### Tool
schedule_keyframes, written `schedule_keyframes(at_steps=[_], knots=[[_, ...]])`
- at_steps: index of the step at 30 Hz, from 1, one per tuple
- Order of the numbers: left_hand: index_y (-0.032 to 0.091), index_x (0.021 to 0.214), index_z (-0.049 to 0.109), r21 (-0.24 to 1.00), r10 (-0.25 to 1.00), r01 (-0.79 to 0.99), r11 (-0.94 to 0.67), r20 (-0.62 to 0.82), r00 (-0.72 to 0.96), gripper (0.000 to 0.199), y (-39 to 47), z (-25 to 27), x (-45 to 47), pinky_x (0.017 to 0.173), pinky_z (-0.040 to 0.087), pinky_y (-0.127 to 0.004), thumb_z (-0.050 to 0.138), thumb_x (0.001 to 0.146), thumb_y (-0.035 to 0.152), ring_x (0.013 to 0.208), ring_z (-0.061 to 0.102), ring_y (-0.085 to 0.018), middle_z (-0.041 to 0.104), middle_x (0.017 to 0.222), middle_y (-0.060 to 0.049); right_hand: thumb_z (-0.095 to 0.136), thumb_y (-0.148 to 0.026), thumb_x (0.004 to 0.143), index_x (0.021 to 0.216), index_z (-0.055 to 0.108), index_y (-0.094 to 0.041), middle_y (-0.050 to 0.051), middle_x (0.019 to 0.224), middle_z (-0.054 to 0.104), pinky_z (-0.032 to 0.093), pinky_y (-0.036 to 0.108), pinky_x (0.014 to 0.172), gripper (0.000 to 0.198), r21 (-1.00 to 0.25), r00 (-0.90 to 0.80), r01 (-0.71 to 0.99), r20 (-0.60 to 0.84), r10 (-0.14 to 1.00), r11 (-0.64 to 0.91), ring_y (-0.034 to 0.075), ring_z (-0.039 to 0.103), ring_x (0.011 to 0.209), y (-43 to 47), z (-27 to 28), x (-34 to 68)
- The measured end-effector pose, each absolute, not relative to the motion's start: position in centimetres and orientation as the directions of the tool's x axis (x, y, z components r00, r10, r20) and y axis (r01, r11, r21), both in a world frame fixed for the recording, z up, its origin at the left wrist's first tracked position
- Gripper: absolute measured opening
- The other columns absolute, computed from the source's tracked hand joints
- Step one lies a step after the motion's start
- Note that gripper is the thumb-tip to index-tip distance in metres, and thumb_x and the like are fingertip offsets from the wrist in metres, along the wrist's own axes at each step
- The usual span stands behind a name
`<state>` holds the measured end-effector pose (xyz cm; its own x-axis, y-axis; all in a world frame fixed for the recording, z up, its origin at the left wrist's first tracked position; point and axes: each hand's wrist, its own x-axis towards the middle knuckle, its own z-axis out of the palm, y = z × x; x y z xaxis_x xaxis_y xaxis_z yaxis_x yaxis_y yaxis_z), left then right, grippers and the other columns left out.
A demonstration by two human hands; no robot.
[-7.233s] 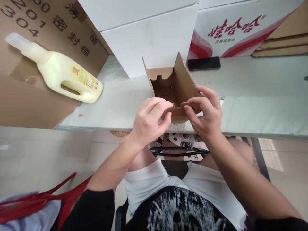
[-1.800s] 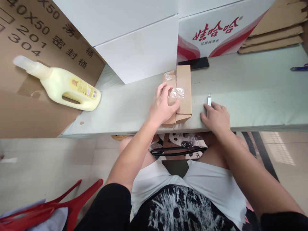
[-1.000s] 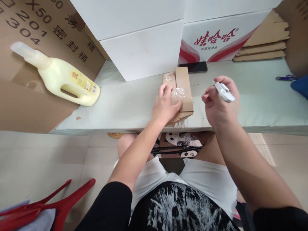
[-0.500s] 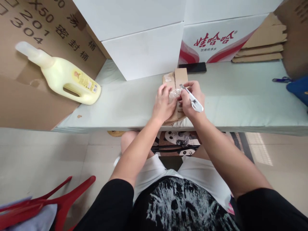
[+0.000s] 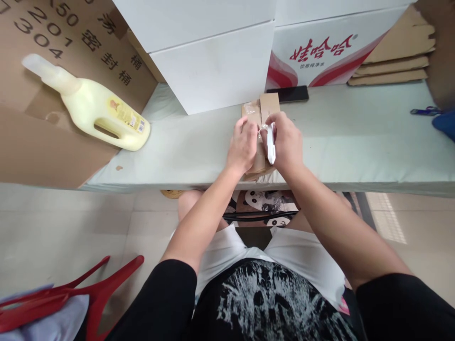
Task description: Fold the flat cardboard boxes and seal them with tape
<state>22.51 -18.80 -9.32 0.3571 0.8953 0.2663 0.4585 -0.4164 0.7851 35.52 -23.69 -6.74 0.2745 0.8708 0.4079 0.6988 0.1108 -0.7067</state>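
A small brown cardboard box (image 5: 270,101) lies near the front edge of the cloth-covered table, partly hidden under both hands. My left hand (image 5: 242,146) is closed over its left side, with thumb and fingers pinching a crumpled bit of clear tape (image 5: 262,128). That tape stretches across the gap between my hands, just above the cardboard. On the right, my right hand (image 5: 288,142) grips a white utility knife (image 5: 271,148), whose handle points toward me. The fingertips of this hand also meet the tape. I cannot make out the knife's blade.
Behind the cardboard lie a black phone (image 5: 288,94) and white cartons (image 5: 213,71). A pale yellow bottle (image 5: 106,113) stands left by a large brown box (image 5: 42,142). Flattened cardboard (image 5: 391,71) is stacked at back right. A red chair (image 5: 103,293) stands on the floor at left.
The utility knife has turned from slanting to nearly upright in view, its tip hidden now. The clear tape is drawn thinner between my hands, and my left fingers have curled in.
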Motion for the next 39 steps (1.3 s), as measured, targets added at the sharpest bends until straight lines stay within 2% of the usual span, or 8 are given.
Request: schedule_keyframes(at_steps=[4,11,19,21,24,30,35,39], knots=[[0.027,0.102,0.069,0.802,0.93,0.511,-0.308,0.14,0.341,0.04,-19.8,-7.6,22.6,0.125,0.04,-0.043,0.044,0.103,0.057,0.154,0.037,-0.027,0.043,0.158,-0.004,0.051,-0.033,0.095,0.115,0.061,-0.026,0.006,0.099,0.063,0.052,0.039,0.084,0.024,-0.742,0.297,0.648,0.454,0.84,0.172,0.02,0.061,0.085,-23.5,-7.5,35.8],[0.025,0.079,0.063,0.768,0.863,0.503,-0.396,0.124,0.49,0.021,-19.4,-6.7,22.3,0.127,0.038,-0.046,0.067,0.092,0.041,0.163,0.017,-0.029,0.049,0.154,-0.006,0.05,-0.027,0.091,0.127,0.066,-0.025,0.008,0.1,0.063,0.053,0.041,0.089,0.04,-0.736,0.287,0.656,0.446,0.848,0.165,0.022,0.06,0.088,-23.1,-8.2,36.4],[0.025,0.083,0.062,0.767,0.897,0.539,-0.349,0.105,0.43,0.022,-18.8,-7.8,22.3,0.123,0.043,-0.046,0.06,0.096,0.043,0.16,0.027,-0.029,0.035,0.168,-0.002,0.052,-0.026,0.095,0.121,0.066,-0.022,0.009,0.106,0.061,0.051,0.038,0.088,0.03,-0.702,0.169,0.65,0.508,0.844,0.292,0.022,0.06,0.095,-29.6,-6.4,35.0],[0.024,0.077,0.059,0.765,0.905,0.549,-0.336,0.102,0.413,0.024,-18.8,-7.9,22.3,0.121,0.044,-0.047,0.06,0.096,0.039,0.161,0.025,-0.03,0.033,0.169,-0.003,0.054,-0.026,0.095,0.106,0.069,-0.023,0.006,0.093,0.065,0.05,0.034,0.083,0.019,-0.698,-0.218,0.564,0.391,0.894,0.442,0.02,0.061,0.088,-35.1,-8.5,33.3],[0.023,0.072,0.053,0.779,0.912,0.544,-0.312,0.084,0.403,0.027,-19.0,-7.8,22.3,0.119,0.044,-0.049,0.059,0.096,0.034,0.16,0.025,-0.033,0.028,0.172,-0.003,0.056,-0.026,0.095,0.1,0.072,-0.023,0.004,0.092,0.072,0.049,0.028,0.079,0.017,-0.788,-0.807,0.439,-0.133,0.575,0.433,0.017,0.066,0.084,-42.8,-13.8,29.6],[0.024,0.068,0.05,0.777,0.913,0.539,-0.325,0.108,0.394,0.029,-19.1,-7.9,22.4,0.118,0.045,-0.047,0.057,0.095,0.031,0.159,0.027,-0.03,0.032,0.17,-0.002,0.062,-0.023,0.094,0.098,0.076,-0.021,0.007,0.101,0.078,0.053,0.028,0.081,0.015,-0.76,-0.831,0.518,-0.337,0.443,0.392,0.02,0.072,0.095,-47.4,-21.3,25.5],[0.025,0.072,0.054,0.775,0.911,0.535,-0.338,0.125,0.394,0.023,-18.8,-8.3,22.5,0.117,0.047,-0.051,0.057,0.093,0.033,0.161,0.024,-0.031,0.035,0.169,0.0,0.073,-0.03,0.087,0.132,0.063,-0.019,0.013,0.14,0.065,0.051,0.033,0.103,0.047,-0.729,-0.789,0.571,-0.358,0.5,0.379,0.026,0.061,0.129,-47.9,-21.7,25.2],[0.025,0.073,0.055,0.779,0.912,0.529,-0.337,0.129,0.391,0.023,-18.9,-8.3,22.5,0.119,0.045,-0.05,0.055,0.095,0.03,0.162,0.02,-0.029,0.036,0.168,0.002,0.061,-0.027,0.095,0.113,0.07,-0.019,0.012,0.113,0.076,0.056,0.037,0.088,0.022,-0.687,-0.755,0.631,-0.435,0.49,0.36,0.027,0.073,0.103,-48.9,-21.9,25.0]])
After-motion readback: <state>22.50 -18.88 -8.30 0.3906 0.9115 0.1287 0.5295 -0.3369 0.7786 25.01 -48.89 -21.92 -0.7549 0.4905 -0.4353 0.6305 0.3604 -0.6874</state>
